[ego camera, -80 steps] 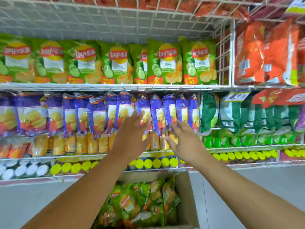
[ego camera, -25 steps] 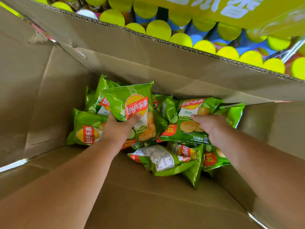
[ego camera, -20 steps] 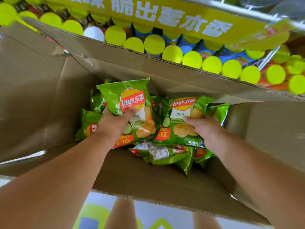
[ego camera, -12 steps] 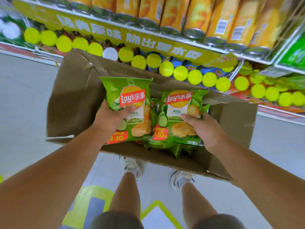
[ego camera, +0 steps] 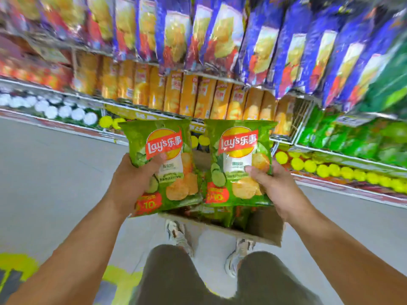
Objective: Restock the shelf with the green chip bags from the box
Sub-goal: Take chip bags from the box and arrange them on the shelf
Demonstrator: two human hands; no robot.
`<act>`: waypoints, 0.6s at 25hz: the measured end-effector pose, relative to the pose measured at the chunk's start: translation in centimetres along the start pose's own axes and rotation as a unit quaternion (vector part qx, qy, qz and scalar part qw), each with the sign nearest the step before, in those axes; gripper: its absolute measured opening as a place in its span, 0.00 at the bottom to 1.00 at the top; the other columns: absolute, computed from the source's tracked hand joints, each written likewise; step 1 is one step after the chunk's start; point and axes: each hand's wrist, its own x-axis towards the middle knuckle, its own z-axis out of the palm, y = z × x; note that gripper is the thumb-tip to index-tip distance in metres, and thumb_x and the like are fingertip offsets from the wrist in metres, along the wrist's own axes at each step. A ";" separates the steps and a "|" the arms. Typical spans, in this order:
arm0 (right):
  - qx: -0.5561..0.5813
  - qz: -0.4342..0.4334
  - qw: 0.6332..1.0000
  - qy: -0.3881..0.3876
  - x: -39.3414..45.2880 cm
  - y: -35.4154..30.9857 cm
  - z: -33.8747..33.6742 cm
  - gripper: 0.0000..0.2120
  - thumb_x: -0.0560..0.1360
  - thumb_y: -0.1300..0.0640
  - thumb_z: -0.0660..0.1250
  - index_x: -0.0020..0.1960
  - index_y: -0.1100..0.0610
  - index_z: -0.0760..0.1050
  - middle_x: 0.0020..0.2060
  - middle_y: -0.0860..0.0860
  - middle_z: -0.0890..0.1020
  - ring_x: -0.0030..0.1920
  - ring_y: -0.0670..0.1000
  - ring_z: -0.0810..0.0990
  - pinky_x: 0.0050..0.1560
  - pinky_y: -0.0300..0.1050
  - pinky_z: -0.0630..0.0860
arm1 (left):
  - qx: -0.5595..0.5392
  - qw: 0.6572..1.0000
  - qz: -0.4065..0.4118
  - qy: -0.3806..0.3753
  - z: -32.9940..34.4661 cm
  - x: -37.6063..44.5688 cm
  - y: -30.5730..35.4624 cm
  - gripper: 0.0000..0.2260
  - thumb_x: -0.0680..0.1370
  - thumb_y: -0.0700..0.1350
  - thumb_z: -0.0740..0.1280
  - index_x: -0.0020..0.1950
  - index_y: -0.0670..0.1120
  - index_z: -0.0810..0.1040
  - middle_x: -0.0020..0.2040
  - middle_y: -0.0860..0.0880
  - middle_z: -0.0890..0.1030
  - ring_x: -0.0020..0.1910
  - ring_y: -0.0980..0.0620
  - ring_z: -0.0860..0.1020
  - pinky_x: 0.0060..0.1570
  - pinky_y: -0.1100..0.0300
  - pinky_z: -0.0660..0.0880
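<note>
I hold two green Lay's chip bags upright and side by side in front of me. My left hand (ego camera: 130, 183) grips the left green bag (ego camera: 174, 172) at its left edge, thumb across the front. My right hand (ego camera: 277, 188) grips the right green bag (ego camera: 235, 172) at its right edge, thumb on the front. Both bags hang above the cardboard box (ego camera: 262, 227) on the floor, where more green bags (ego camera: 220, 213) show just under them. The shelf with the green bags is out of view above.
Blue chip bags (ego camera: 220, 36) hang on the shelf row straight ahead, orange bags (ego camera: 198, 97) below them, green packs (ego camera: 363, 139) at right. Yellow-lidded tubes (ego camera: 330, 170) line the bottom shelf. My legs and shoes (ego camera: 176, 234) stand right behind the box on grey floor.
Each hand took a green bag in the box and lifted it clear of the box. The view has tilted up from the box to the middle shelves.
</note>
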 end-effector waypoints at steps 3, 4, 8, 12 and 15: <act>0.016 -0.063 0.998 0.015 -2.5 -6.8 -0.3 0.16 0.74 0.54 0.77 0.60 0.54 0.81 0.51 0.50 0.88 0.52 0.53 0.87 0.59 0.59 0.81 | 0.013 0.998 0.057 0.011 -2.3 -1.6 6.9 0.15 0.72 0.60 0.75 0.55 0.58 0.81 0.46 0.57 0.86 0.46 0.56 0.84 0.42 0.58 0.78; 0.025 -0.079 0.996 0.018 -3.3 -8.8 -0.5 0.15 0.74 0.55 0.76 0.60 0.54 0.81 0.51 0.50 0.88 0.51 0.53 0.87 0.59 0.59 0.82 | 0.017 0.997 0.069 0.014 -2.8 -2.0 9.0 0.14 0.72 0.60 0.75 0.54 0.58 0.80 0.45 0.58 0.85 0.46 0.56 0.83 0.41 0.59 0.76; 0.046 -0.143 0.987 0.050 -5.8 -16.0 -1.1 0.13 0.74 0.55 0.76 0.58 0.52 0.82 0.50 0.50 0.88 0.51 0.55 0.87 0.59 0.60 0.81 | 0.009 0.991 0.130 0.000 -4.1 -2.7 17.1 0.13 0.74 0.58 0.73 0.55 0.59 0.76 0.44 0.62 0.80 0.42 0.61 0.78 0.36 0.63 0.70; 0.056 -0.186 0.978 0.081 -8.1 -21.0 -1.3 0.11 0.74 0.54 0.76 0.57 0.51 0.83 0.49 0.49 0.88 0.50 0.54 0.87 0.58 0.56 0.81 | 0.018 0.984 0.173 -0.020 -5.0 -2.9 23.0 0.10 0.74 0.58 0.72 0.50 0.58 0.75 0.39 0.64 0.79 0.39 0.62 0.78 0.38 0.64 0.71; 0.071 -0.212 0.970 0.098 -9.4 -24.0 -1.6 0.10 0.74 0.54 0.76 0.55 0.51 0.83 0.48 0.50 0.88 0.50 0.54 0.87 0.54 0.53 0.82 | 0.011 0.980 0.195 -0.035 -6.0 -2.1 26.5 0.28 0.63 0.73 0.73 0.55 0.58 0.78 0.48 0.60 0.82 0.49 0.54 0.80 0.51 0.53 0.75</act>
